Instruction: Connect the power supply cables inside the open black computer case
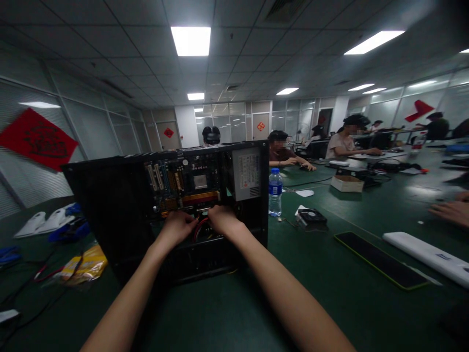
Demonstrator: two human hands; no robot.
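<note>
Both the left hand [179, 226] and right hand [223, 219] curl narrowly beside the red cables [200, 229], mid-frame; whether either grips, I cannot tell. At centre-left, the computer case [128, 210] stands open side nearest, presumably for reach, its motherboard [190, 173] beyond.

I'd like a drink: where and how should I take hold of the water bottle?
The water bottle is probably best gripped around its body, at the label, with the right hand coming from the right: it stands upright, and the computer case rises close on its left in this view.
</note>
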